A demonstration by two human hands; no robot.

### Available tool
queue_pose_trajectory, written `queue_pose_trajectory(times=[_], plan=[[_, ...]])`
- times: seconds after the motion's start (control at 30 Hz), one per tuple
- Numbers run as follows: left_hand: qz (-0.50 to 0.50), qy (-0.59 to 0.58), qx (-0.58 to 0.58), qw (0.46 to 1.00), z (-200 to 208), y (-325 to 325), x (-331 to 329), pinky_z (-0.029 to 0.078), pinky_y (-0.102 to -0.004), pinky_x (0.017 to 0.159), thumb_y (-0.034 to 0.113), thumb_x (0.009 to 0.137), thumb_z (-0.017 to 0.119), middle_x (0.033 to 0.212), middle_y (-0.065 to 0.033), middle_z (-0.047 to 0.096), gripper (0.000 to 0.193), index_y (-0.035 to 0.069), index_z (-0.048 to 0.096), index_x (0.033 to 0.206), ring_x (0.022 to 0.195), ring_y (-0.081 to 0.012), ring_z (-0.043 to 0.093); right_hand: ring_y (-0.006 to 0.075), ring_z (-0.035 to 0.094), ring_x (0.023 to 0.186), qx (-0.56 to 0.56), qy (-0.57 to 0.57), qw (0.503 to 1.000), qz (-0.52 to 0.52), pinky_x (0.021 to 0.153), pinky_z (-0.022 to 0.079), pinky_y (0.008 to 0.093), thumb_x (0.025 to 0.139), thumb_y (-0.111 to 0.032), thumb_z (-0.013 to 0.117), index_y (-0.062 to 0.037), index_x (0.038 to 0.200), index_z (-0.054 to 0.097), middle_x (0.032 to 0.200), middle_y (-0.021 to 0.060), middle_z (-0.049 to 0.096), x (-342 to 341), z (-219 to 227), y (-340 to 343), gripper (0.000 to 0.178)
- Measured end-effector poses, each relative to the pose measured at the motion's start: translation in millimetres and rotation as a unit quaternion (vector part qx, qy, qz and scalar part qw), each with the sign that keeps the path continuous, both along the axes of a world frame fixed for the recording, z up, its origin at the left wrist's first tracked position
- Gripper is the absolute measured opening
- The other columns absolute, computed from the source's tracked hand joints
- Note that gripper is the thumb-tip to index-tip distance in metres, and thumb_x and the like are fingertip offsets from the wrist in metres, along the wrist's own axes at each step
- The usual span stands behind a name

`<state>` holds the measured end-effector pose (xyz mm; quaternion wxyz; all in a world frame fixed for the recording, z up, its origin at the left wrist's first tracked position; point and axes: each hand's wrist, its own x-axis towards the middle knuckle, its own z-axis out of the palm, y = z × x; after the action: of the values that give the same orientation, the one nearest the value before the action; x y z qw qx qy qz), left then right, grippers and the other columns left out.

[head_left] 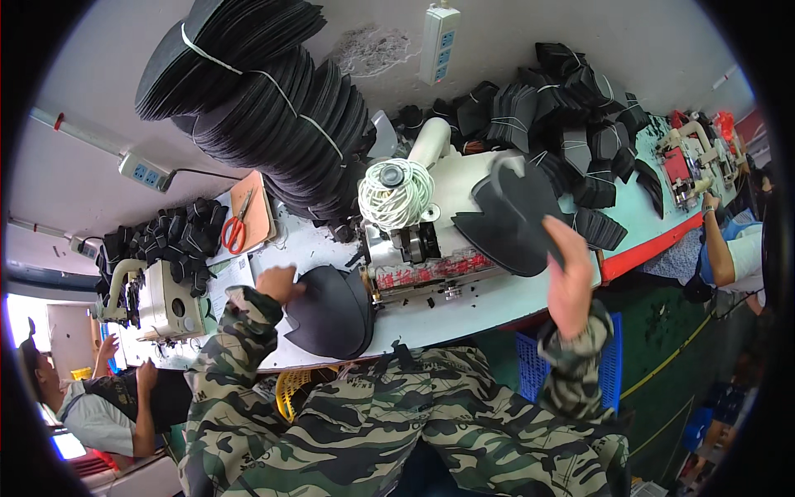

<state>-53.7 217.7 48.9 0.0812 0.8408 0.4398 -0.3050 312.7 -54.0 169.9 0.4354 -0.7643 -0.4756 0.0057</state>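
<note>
My right hand point(570, 277) grips the lower edge of a curved black sheet piece point(513, 219) with a notched outline, held up over the right side of a bench machine point(431, 269). Some of its fingers are behind the piece. On the white table left of the machine lie overlapping black curved pieces point(327, 315) of a similar kind. At their upper left edge is my left hand point(279, 283), fingers curled in; whether it pinches that edge is not clear. A coil of white cord point(396, 195) rests on top of the machine.
A tall leaning stack of tied black sheets point(273, 108) stands behind the machine. Tied black bundles point(571, 124) fill the back right. Orange-handled scissors point(238, 224) lie at the left. Blue point(611, 356) and yellow point(290, 389) baskets stand below the table edge. Other people sit at both sides.
</note>
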Motion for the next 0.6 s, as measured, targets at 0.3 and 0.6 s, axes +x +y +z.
queue_pose_trajectory(times=[0.3, 0.6], plan=[[0.106, -0.244, -0.137, 0.954, 37, -19, 15, 0.053, -0.0378, 0.074, 0.015, 0.078, 0.066, 0.089, -0.0173, 0.068, 0.029, -0.001, 0.065, 0.102, 0.079, -0.0309, 0.067, 0.0291, 0.056, 0.115, -0.159, 0.298, 0.891, 0.305, 0.096, 0.043, 0.0354, 0.076, -0.015, 0.075, -0.002, 0.121, 0.057, 0.124, 0.0163, 0.058, -66, -65, -2, 0.05], [0.076, -0.398, -0.332, 0.852, 71, -66, 102, 0.047, -0.0323, 0.067, 0.015, 0.091, 0.051, 0.075, -0.0067, 0.061, 0.023, -0.004, 0.059, 0.1, 0.072, -0.0154, 0.059, 0.0097, 0.061, 0.082, -0.212, 0.608, 0.73, 0.228, 0.076, 0.049, 0.0262, 0.083, -0.01, 0.067, 0.0047, 0.104, 0.065, 0.092, 0.0037, 0.068, -69, -101, 15, 0.026]])
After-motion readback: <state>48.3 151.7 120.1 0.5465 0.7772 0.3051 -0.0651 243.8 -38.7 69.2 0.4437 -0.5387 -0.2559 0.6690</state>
